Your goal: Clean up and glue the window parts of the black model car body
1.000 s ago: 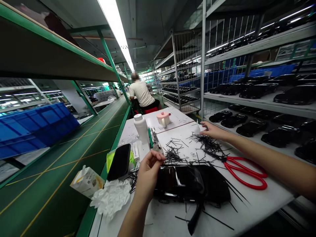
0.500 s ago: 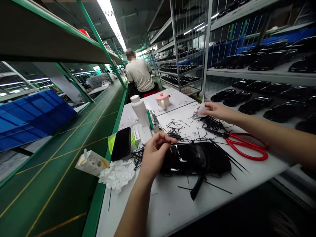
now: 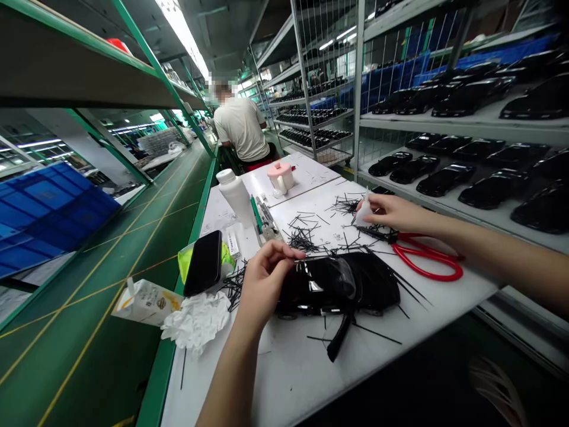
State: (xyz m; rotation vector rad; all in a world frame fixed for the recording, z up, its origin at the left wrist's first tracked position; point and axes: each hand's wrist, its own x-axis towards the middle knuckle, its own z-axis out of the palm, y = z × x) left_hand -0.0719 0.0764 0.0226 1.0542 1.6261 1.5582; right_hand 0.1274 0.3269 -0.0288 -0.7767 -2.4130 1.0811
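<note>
A glossy black model car [image 3: 329, 281] lies on the white worktable, and a black strip-like piece [image 3: 340, 338] sticks out from its near side. At the car's left end, my left hand [image 3: 265, 279] is closed on the body with thumb and fingers bent; the fingertips are partly hidden. Farther right, my right hand [image 3: 391, 212] grips a small white squeeze bottle [image 3: 365, 213] with a thin nozzle pointing up. Beneath that hand lie red-handled scissors [image 3: 427, 256], their dark blades among thin black sticks [image 3: 304, 237].
Left of the car are a phone [image 3: 203, 261], crumpled white tissue [image 3: 195, 320] and a drink carton [image 3: 146, 302]. Behind stand a white bottle [image 3: 235, 196] and a pink-lidded cup [image 3: 281, 177]. A green conveyor [image 3: 111, 273] runs left; racks of black model cars [image 3: 448, 184] stand right. A person [image 3: 242, 127] sits ahead.
My right hand, holding the small bottle, has moved to the right and nearer over the scissors' blades. My left hand stays at the car. The whole view has shifted slightly.
</note>
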